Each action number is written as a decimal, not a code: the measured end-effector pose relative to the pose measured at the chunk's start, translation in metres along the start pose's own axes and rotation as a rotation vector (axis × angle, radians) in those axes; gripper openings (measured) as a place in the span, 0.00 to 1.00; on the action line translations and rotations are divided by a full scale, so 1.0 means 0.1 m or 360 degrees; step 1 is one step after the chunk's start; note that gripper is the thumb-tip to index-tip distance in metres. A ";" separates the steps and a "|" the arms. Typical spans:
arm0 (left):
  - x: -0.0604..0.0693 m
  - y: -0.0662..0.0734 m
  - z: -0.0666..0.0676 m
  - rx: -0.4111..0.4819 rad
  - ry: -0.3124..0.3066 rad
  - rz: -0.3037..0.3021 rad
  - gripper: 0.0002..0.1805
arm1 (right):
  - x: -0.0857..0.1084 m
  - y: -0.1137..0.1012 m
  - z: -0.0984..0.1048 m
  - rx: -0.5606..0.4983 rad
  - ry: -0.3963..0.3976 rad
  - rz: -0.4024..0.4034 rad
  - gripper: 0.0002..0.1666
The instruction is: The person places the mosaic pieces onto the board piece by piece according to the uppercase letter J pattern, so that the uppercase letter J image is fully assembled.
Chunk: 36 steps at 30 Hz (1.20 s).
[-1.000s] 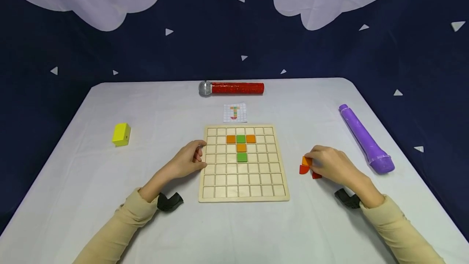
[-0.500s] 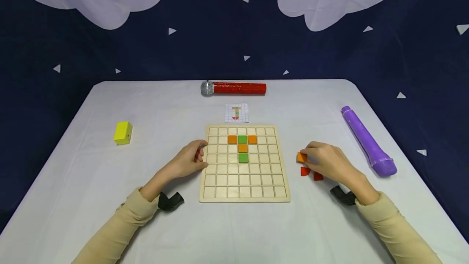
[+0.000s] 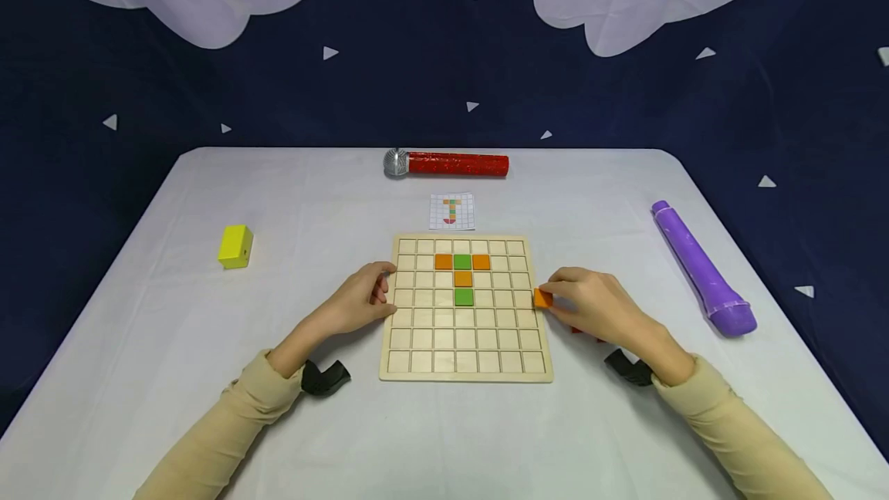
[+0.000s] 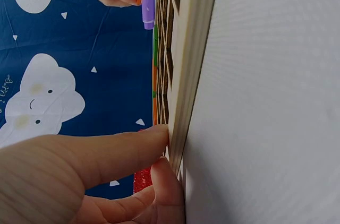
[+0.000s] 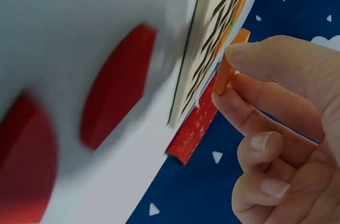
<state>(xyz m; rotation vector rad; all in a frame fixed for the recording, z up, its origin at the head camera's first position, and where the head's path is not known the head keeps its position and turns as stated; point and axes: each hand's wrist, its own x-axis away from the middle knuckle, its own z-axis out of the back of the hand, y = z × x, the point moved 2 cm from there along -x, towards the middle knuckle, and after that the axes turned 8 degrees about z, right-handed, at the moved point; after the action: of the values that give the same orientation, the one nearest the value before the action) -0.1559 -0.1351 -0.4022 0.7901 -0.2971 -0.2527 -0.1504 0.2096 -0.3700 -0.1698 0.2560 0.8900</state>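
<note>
In the head view a pale wooden grid board (image 3: pixel 417 361) lies mid-table. Orange tiles (image 3: pixel 463 278) and green tiles (image 3: pixel 463 297) sit in its upper cells in a T-like layout. My left hand (image 3: pixel 356 298) touches the board's left edge with thumb and fingertips spread apart along it. Between thumb and fingers, my right hand (image 3: pixel 600 303) pinches an orange square tile (image 3: pixel 542 298) at the board's right edge, and the right wrist view shows this tile (image 5: pixel 227 67) raised off the table. Two red curved-edged tiles (image 5: pixel 119 86) lie under the right hand, mostly hidden in the head view.
Behind the board lies a small card (image 3: pixel 452 211) printed with a coloured J. A red microphone (image 3: pixel 451 163) lies farther back. A purple microphone-shaped object (image 3: pixel 701 268) is at the right, and a yellow block (image 3: pixel 235 246) stands at the left.
My right hand has lifted the orange tile away from the red ones and carried it left to the board's edge. My left hand stays at the board; the head view has shifted slightly.
</note>
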 end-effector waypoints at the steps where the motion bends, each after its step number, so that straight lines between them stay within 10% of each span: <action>1: 0.00 0.00 0.00 -0.0002 0.0001 -0.0002 0.31 | -0.02 -0.02 0.00 -0.0005 -0.0003 0.0012 0.15; 36: 0.01 0.00 0.00 -0.0002 0.0000 -0.0028 0.30 | -0.55 -0.55 -0.22 -0.0112 -0.0176 0.0347 0.08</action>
<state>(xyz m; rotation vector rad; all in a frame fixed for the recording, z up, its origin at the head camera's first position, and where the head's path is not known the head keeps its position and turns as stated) -0.1551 -0.1350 -0.4018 0.7915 -0.2903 -0.2692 -0.1437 0.1287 -0.3728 -0.1591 0.1413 1.1222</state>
